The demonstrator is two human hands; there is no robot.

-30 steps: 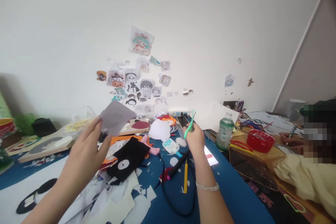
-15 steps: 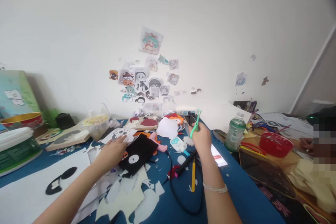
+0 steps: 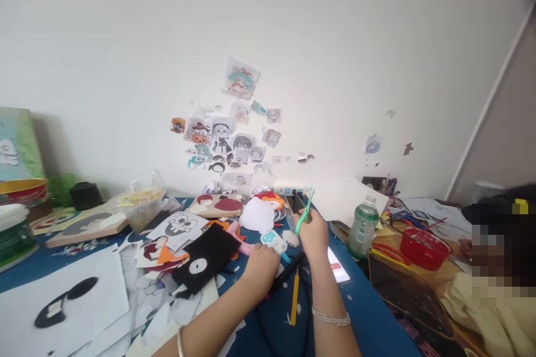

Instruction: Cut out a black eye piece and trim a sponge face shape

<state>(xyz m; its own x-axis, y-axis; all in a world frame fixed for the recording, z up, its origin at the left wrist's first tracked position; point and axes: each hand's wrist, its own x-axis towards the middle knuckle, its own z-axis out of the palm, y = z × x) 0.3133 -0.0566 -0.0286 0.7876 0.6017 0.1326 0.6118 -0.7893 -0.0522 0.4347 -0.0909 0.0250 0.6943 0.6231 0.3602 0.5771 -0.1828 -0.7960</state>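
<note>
R hand [image 3: 312,232] grips 1 pair green scissors [image 3: 304,212], blades up, over bench [image 3: 377,312] centre. L hand [image 3: 260,264] curled by 1 blue-white cutout [image 3: 273,241]; grip unclear. 1 green bottle [image 3: 360,220] nearby.

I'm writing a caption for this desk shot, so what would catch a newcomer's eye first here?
First the cluster of cartoon stickers on the white wall, straight above the cluttered blue table. Below it, the right hand holds mint-green scissors upright, while the left hand rests beside a small white and blue cut-out. Left of the hands lie a black felt piece and heaps of white paper scraps.
</note>
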